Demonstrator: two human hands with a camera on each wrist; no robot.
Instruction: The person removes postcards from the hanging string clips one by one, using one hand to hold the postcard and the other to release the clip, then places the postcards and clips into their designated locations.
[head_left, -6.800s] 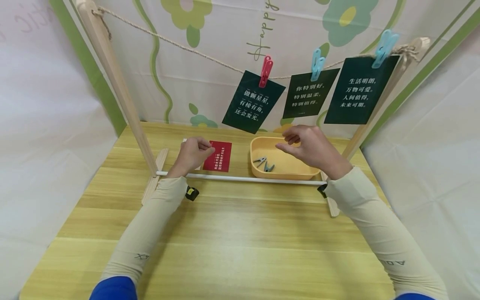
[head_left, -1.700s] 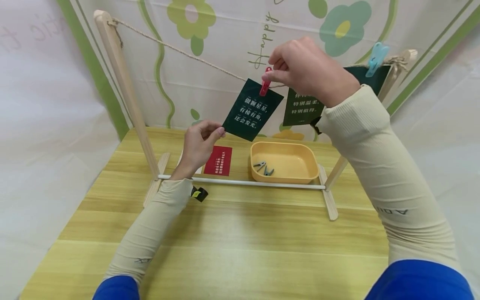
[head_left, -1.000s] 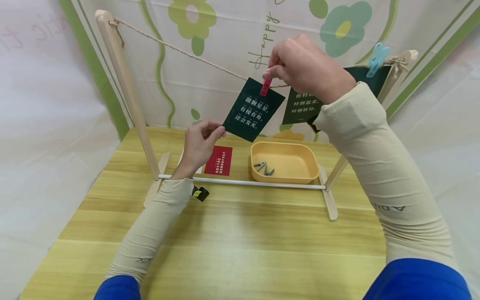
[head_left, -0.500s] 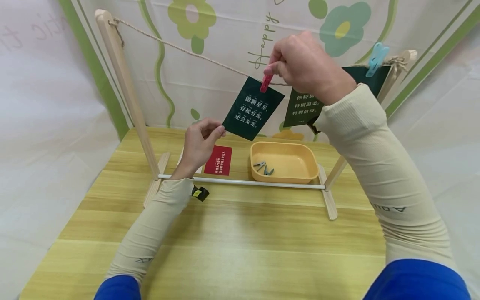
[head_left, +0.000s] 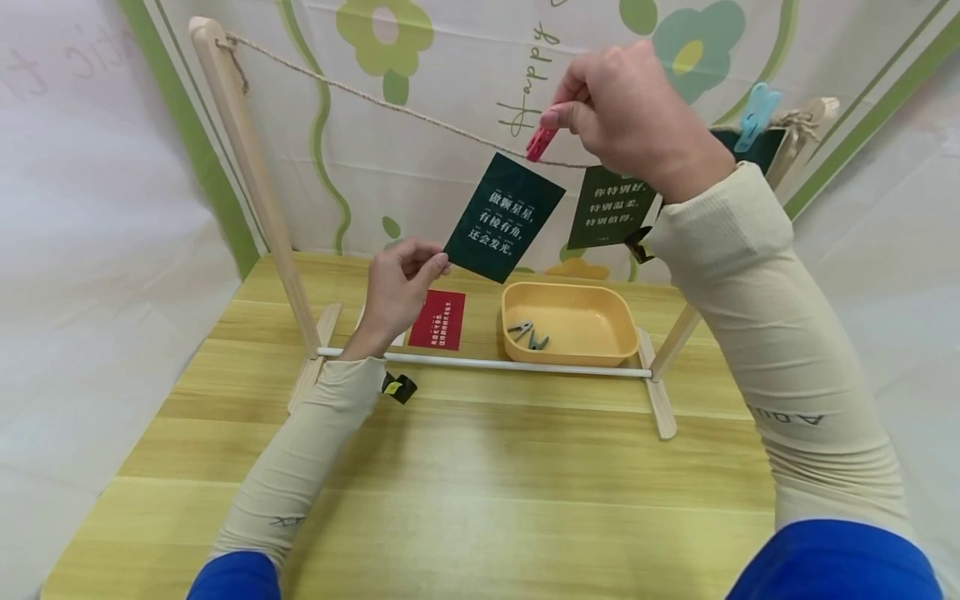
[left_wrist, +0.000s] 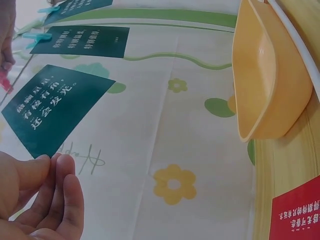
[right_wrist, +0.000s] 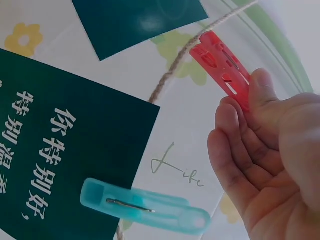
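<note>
My left hand (head_left: pixel 401 287) pinches the lower left corner of a dark green card (head_left: pixel 504 218) with white writing. In the left wrist view the same card (left_wrist: pixel 57 107) slants up from the fingertips. My right hand (head_left: pixel 630 117) pinches a red clothespin (head_left: pixel 542 142) by its handle end, its tip at the twine (head_left: pixel 420 115). The right wrist view shows the red clothespin (right_wrist: pixel 222 67) apart from the green card (right_wrist: pixel 140 22). Another green card (head_left: pixel 611 207) hangs to the right, held by a light blue clothespin (right_wrist: pixel 145 205).
A yellow basin (head_left: pixel 570 321) with two small grey clothespins (head_left: pixel 537 342) stands behind the white rod (head_left: pixel 480 363). A red card (head_left: pixel 438 321) lies left of it. Wooden posts (head_left: pixel 251 175) carry the twine; a third green card hangs under a blue clothespin (head_left: pixel 757 115) at right.
My right hand has taken hold of the red clothespin and drawn it up and right off the green card. My left hand has come to the card's corner and pinches it.
</note>
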